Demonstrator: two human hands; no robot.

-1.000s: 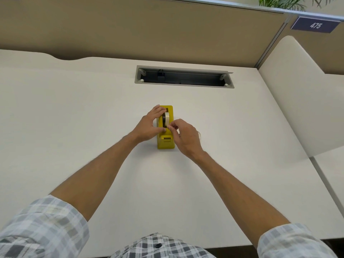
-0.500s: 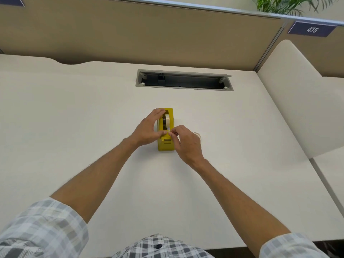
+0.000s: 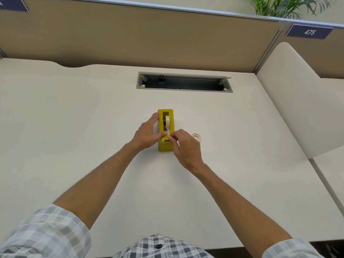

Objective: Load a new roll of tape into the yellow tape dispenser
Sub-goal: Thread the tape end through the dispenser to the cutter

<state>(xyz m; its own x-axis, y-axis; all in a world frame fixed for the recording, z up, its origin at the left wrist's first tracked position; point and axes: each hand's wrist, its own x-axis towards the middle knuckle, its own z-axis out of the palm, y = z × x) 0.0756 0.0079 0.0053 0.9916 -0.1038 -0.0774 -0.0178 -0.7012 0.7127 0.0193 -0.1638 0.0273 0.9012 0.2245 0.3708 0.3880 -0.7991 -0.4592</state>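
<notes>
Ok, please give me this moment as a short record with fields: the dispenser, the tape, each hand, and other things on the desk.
dispenser: yellow tape dispenser, upright on the desk
tape roll: tape roll seated in the dispenser's slot
tape end: strip drawn from the roll toward the near end of the dispenser
left hand: left hand against the dispenser's left side, steadying it
right hand: right hand pinching the strip with its fingertips
other: small whitish ring lying right of the dispenser; open cable slot farther back
</notes>
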